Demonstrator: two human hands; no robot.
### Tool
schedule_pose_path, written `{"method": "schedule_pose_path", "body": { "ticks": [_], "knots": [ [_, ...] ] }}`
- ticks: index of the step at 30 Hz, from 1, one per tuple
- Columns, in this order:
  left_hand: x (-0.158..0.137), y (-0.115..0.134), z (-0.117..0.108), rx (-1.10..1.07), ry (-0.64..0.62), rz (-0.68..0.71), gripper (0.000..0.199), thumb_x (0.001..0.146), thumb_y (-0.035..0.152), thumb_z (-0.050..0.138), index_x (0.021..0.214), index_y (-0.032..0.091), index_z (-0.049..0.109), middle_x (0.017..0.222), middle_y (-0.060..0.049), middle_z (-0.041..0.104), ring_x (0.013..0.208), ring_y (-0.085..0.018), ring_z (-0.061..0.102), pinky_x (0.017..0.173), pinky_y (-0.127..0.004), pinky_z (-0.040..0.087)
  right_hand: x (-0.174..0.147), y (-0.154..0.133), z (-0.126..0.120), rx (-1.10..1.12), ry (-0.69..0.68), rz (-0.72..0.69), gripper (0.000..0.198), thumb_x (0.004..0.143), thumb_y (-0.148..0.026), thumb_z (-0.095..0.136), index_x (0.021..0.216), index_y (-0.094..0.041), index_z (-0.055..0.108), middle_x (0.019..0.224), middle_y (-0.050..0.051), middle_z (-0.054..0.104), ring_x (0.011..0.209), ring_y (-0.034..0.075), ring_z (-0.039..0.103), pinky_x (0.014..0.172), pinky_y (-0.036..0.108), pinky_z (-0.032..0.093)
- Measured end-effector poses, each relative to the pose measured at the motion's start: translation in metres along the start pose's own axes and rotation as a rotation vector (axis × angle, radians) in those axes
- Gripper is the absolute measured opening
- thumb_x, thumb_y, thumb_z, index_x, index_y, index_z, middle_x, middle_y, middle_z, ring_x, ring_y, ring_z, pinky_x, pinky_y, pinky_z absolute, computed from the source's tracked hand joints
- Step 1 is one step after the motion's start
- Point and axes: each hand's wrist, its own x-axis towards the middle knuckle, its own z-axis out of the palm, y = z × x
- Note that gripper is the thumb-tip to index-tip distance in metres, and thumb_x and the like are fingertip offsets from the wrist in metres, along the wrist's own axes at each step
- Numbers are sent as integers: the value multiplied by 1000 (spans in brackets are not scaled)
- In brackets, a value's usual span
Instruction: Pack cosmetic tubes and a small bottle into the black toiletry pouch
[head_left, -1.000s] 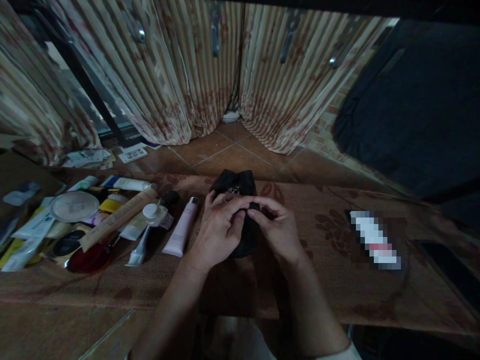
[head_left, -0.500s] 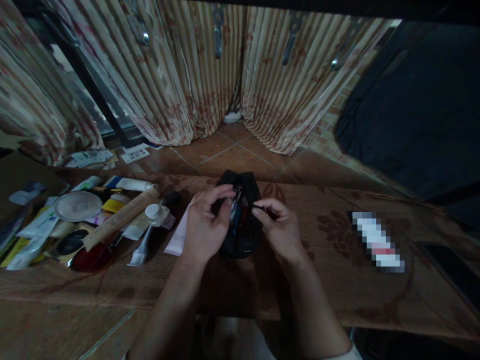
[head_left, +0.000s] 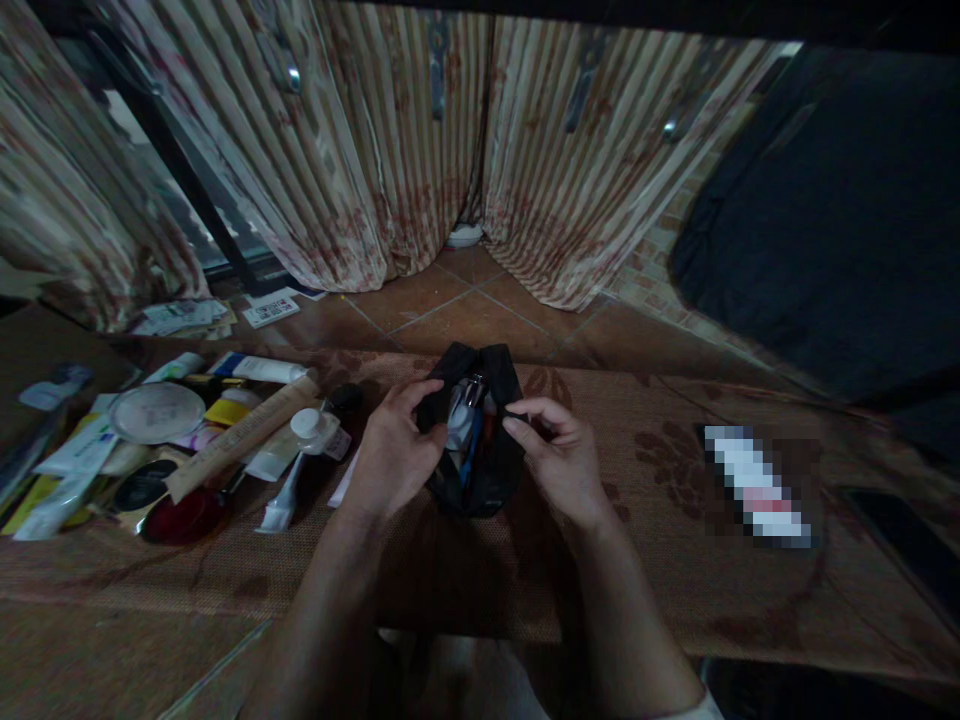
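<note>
A black zip pouch (head_left: pixel 495 485) lies on the cloth in front of me, its mouth spread open. Inside it show a clear plastic piece (head_left: pixel 459 425), a shiny dark-capped item (head_left: pixel 474 388) and something blue (head_left: pixel 467 465). My left hand (head_left: pixel 396 440) is at the left side of the mouth, thumb and forefinger bent around the rim. On the opposite side, my right hand (head_left: pixel 559 450) pinches the rim between thumb and forefinger. A pale pink tube (head_left: pixel 343 482) is mostly covered by my left hand.
Tubes, compacts and a long beige tube (head_left: pixel 240 435) are heaped at the left, along with a white-capped bottle (head_left: pixel 306 425). Off to the right are a blurred-out white item (head_left: pixel 757 485) and a dark phone-like slab (head_left: pixel 900 545). Striped curtains (head_left: pixel 420 150) hang behind the bench.
My left hand has shifted left, from over the pouch's mouth to its left rim. More of the contents now shows. My right hand keeps its place at the right rim.
</note>
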Motion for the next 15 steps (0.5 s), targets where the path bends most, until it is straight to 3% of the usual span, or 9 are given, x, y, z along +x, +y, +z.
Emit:
{"method": "schedule_pose_path", "body": {
  "ticks": [7, 15],
  "knots": [
    [-1, 9, 2, -116, -37, -158, 38, 81, 28, 63, 118, 18, 69, 97, -6, 74, 81, -21, 69, 75, -34, 55, 0, 1, 0, -10, 3, -16, 7, 80, -25, 72, 87, -26, 73, 79, -3, 65, 71, 13, 55, 68, 28, 41],
    [1, 6, 3, -365, -60, -209, 34, 72, 20, 65, 105, 16, 72, 88, -3, 72, 80, -18, 66, 73, -29, 51, 1, -2, -1, -127, -55, -84, 7, 85, -24, 66, 85, -24, 74, 83, 0, 68, 78, 15, 60, 72, 28, 44]
  ]
}}
